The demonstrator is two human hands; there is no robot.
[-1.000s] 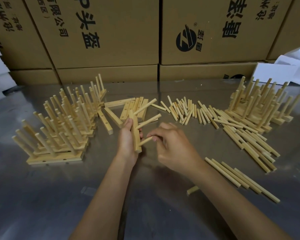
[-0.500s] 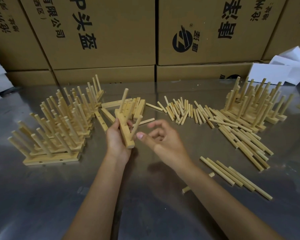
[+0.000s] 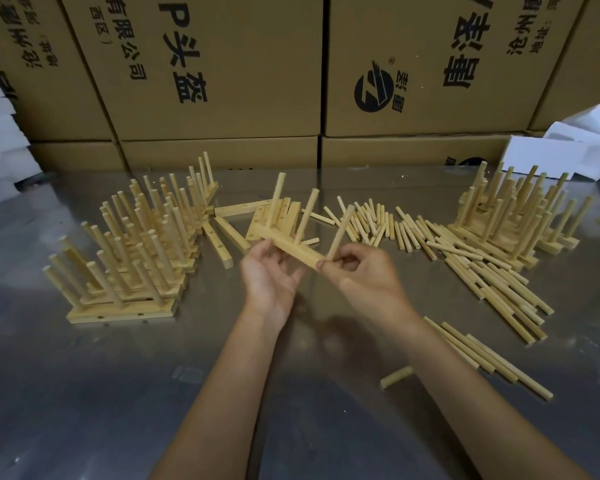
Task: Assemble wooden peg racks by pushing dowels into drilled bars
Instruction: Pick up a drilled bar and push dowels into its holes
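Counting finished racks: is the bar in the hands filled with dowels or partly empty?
Apparently filled: the bar carries three upright dowels, held by left hand and right hand. Its holes are hidden.

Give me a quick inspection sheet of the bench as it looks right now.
Surface: reflective metal table.
Job's things: held bar carries three dowels; finished racks stacked far left and far right; loose dowels; spare drilled bars.
Clutter: short dowel stub near the right forearm.
Grips: left hand holds the bar; right hand pinches its near end.
Cables: nothing seen.
Surroundings: printed cardboard boxes behind; white foam pieces at both sides.
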